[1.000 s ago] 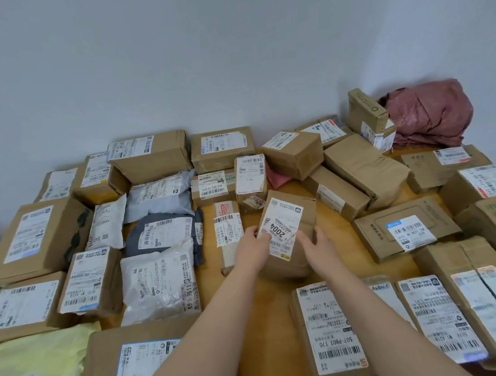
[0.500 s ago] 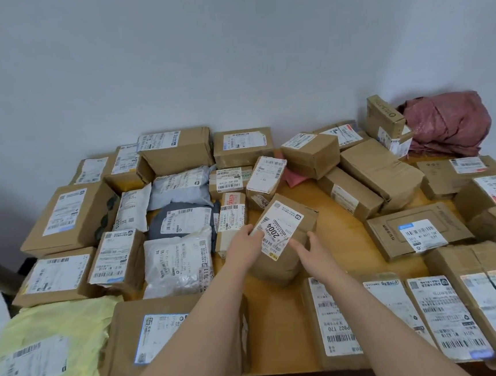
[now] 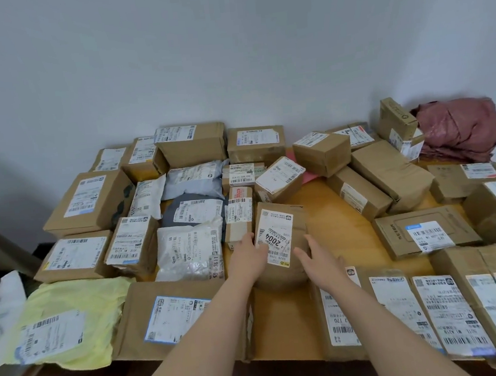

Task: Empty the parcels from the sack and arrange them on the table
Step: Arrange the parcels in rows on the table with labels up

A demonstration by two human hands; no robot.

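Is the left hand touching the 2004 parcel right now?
Touching. Head view: the left hand lies against the left side of the 2004 parcel, thumb overlapping its label's edge.

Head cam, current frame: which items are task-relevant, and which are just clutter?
Job: 2004-labelled parcel, left hand and right hand at its sides; yellow mailer, grey mailer on the table; crumpled pink sack, far right.
Lying about: white bundle and a dark object off the table's left edge.
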